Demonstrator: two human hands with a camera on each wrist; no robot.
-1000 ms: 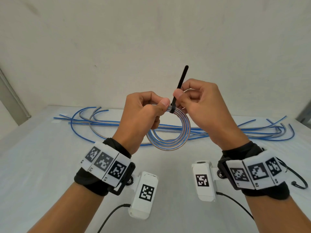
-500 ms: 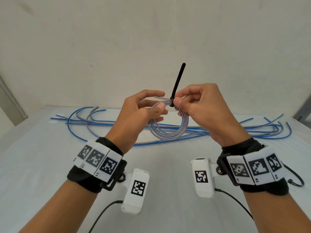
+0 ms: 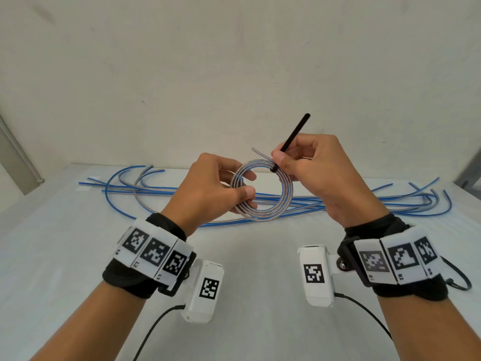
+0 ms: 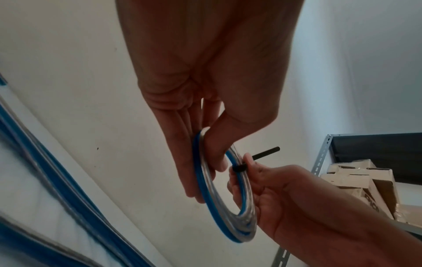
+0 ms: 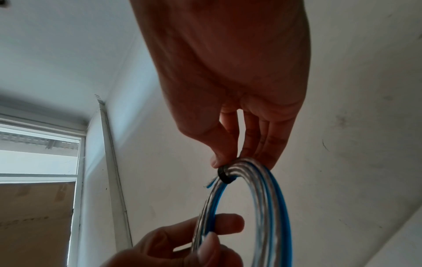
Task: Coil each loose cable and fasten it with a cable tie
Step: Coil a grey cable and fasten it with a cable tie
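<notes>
Both forearms raised above white table [image 3: 78,256], loose cables [image 3: 145,188] lying behind. Left hand [image 3: 208,186] pinching left side of coiled cable [image 3: 276,212], thumb against fingers. Right hand [image 3: 320,173] pinching black cable tie [image 3: 294,134] at coil's top, tail pointing up-right.

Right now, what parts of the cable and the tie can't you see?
- Cable tie where the right hand pinches it: head view, fingers cover it.
- Coil left side: head view, left hand hides it.
- Tie's tail: right wrist view, hidden behind the hand.
- Loose cables: blurred in left wrist view.
</notes>
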